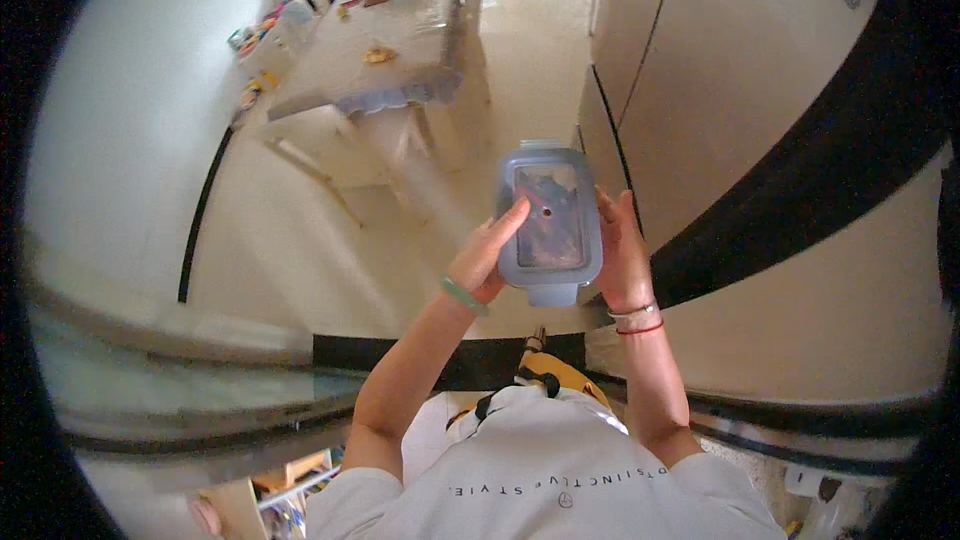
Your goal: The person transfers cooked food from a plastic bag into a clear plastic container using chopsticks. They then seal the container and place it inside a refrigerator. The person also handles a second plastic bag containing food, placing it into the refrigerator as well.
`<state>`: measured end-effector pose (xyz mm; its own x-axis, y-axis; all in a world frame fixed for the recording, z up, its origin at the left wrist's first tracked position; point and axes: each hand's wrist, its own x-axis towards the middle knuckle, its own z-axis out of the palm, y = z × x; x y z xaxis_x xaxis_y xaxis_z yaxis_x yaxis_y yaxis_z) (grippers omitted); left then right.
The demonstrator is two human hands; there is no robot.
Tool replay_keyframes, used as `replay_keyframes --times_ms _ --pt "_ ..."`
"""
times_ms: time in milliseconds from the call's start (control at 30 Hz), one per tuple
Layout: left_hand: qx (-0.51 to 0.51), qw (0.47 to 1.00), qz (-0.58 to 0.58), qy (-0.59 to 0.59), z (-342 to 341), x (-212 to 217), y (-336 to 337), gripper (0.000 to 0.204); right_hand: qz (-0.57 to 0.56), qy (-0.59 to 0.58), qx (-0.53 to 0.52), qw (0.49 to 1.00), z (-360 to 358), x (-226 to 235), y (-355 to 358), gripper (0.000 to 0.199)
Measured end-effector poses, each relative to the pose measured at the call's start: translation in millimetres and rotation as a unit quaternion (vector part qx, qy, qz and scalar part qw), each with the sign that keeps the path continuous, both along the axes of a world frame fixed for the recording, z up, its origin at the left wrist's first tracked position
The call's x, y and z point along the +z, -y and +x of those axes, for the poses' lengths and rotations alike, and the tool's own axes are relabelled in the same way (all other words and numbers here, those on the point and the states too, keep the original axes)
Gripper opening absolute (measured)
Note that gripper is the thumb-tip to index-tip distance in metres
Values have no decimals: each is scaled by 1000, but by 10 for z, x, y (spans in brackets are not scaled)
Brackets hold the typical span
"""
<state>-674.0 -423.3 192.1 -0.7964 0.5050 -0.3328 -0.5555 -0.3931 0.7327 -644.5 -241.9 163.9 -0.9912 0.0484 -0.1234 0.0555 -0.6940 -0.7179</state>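
I hold a rectangular food container [547,223] with a grey-blue lid and a clear window that shows dark contents. My left hand [487,257] grips its left side, the index finger stretched across the lid toward a small round vent in the middle. My right hand [620,258] clasps the right side, fingers pointing up along the edge. The container is level in front of my chest, above the floor.
A tall beige refrigerator [720,80] with door seams stands just right of the container. A table [400,50] with a cloth and clutter sits farther ahead on the left, a pale chair [330,140] beside it. A dark threshold strip runs below my arms.
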Motion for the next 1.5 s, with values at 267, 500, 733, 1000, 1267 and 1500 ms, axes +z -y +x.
replay_keyframes --times_ms 267,500,733,1000,1267,1500 --pt "-63 992 87 58 -1455 -483 -622 46 -68 38 -52 996 -1230 -305 -525 64" --pt "-171 981 36 87 -2472 -911 -996 49 -111 74 -173 976 -1932 -912 -829 56" --pt "-264 959 -7 104 -3342 -1195 -1214 41 -140 80 -262 951 -2492 -1049 -763 49" --pt "-369 915 -49 154 -4192 -1719 -1194 40 -232 103 -414 874 -2958 -1797 -404 40" --pt "-573 804 -116 110 -4853 -2129 -1514 57 -269 34 -495 825 -3202 -2388 -439 36" --pt "-671 731 -116 -42 -5271 -2407 -2020 86 -299 23 -540 786 -3229 -2694 -631 34"
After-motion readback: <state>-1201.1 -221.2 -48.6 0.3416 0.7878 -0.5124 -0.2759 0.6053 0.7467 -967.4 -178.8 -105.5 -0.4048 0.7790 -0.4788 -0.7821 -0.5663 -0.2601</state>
